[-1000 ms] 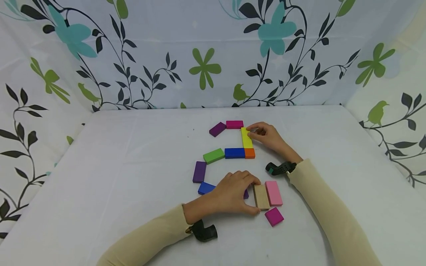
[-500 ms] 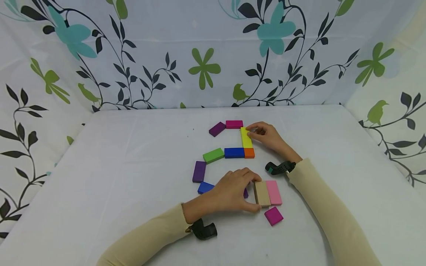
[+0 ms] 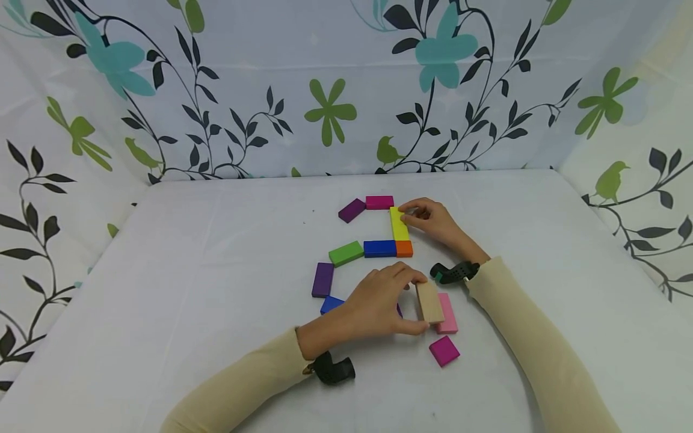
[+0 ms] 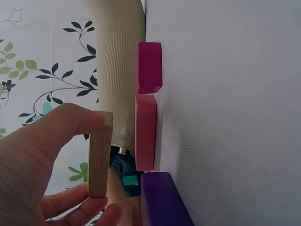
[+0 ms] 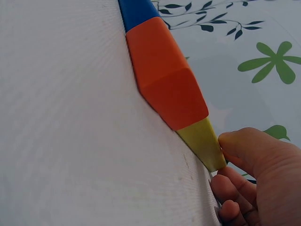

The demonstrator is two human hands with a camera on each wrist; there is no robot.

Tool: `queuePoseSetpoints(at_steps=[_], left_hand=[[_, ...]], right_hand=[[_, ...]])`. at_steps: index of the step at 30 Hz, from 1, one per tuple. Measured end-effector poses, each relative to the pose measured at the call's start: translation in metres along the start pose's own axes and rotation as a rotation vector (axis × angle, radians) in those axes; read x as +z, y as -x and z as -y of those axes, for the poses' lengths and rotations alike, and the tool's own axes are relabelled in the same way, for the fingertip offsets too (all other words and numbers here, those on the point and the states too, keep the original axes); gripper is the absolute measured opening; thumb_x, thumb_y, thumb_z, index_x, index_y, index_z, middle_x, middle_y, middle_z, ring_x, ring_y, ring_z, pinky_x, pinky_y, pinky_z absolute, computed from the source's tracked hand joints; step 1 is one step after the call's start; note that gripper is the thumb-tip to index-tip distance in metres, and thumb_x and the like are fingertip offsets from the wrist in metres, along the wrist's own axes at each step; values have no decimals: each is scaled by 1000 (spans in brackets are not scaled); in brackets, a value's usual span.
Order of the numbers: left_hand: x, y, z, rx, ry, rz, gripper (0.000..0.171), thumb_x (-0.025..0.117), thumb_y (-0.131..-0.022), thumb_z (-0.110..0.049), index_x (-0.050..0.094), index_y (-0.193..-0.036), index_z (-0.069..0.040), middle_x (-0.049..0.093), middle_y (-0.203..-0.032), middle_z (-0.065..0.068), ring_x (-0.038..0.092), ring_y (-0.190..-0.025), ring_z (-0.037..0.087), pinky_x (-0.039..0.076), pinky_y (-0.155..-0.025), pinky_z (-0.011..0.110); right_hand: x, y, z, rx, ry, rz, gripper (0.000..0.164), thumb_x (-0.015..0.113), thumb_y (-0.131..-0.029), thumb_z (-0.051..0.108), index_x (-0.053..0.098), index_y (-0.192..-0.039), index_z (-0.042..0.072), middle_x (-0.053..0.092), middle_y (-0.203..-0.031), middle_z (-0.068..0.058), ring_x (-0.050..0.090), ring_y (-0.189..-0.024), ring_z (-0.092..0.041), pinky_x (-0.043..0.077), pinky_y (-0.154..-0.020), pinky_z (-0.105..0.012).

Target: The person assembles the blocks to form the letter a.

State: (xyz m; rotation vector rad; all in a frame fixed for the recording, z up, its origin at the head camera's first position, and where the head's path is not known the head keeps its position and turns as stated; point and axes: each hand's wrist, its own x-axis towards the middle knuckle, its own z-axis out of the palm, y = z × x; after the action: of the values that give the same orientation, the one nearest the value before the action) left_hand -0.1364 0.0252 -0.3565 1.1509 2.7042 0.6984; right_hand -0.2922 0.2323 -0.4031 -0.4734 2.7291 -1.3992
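My left hand (image 3: 373,307) pinches a plain wooden block (image 3: 430,302) between thumb and fingertips. In the left wrist view the wooden block (image 4: 99,160) is up off the table. Beneath it, partly covered in the head view, lies a pink block (image 3: 448,314), with a magenta block (image 3: 444,351) nearer the front. My right hand (image 3: 435,224) holds the far end of a yellow block (image 3: 399,225) with thumb and fingertips. The yellow block's near end meets an orange block (image 3: 403,248), also large in the right wrist view. Behind my left hand a purple block (image 4: 162,200) is mostly hidden from the head view.
A curving line of blocks lies on the white table (image 3: 227,270): a dark purple (image 3: 352,210), a magenta (image 3: 379,202), a blue (image 3: 380,248), a green (image 3: 346,254), a purple (image 3: 323,279) and another blue one (image 3: 331,304). Patterned cloth (image 3: 243,72) hangs behind.
The wooden block, flat beside the pink one earlier, has slid against it and is now lifted by my left hand, up and slightly right. My right hand keeps its place on the yellow block.
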Motion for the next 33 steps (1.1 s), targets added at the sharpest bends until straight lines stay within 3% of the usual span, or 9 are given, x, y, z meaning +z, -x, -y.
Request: queuePoseSetpoints(at_steps=[15,21,25,33], left_hand=[[-7,-12,-2,1,59,-77,64,76,-80,-46,54,-132,-16,57,-123,1,57,-102,11,44,-84,26],[-6,-18,3,6,95,-109,64,77,-80,-44,55,-131,-12,56,-121,2,60,-100,13,45,-78,22],[-4,-21,10,-46,119,-117,64,78,-79,-42,55,-131,-11,56,-123,4,61,-99,14,46,-74,19],[1,-24,22,-152,155,-96,65,79,-79,-39,55,-131,-9,54,-118,6,59,-99,15,48,-75,22]], right_hand=[[0,0,-1,-11,-12,8,33,66,-94,23,65,-123,6,58,-119,-15,49,-88,-24,41,-72,-23],[1,0,-1,-15,1,5,34,63,-96,16,62,-125,-1,57,-122,-21,48,-88,-26,39,-70,-22],[2,0,1,-22,5,4,34,62,-96,12,60,-125,-4,56,-122,-23,48,-88,-27,39,-71,-22],[-1,1,1,-7,3,9,33,64,-95,22,64,-124,5,58,-119,-15,49,-88,-24,41,-73,-26]])
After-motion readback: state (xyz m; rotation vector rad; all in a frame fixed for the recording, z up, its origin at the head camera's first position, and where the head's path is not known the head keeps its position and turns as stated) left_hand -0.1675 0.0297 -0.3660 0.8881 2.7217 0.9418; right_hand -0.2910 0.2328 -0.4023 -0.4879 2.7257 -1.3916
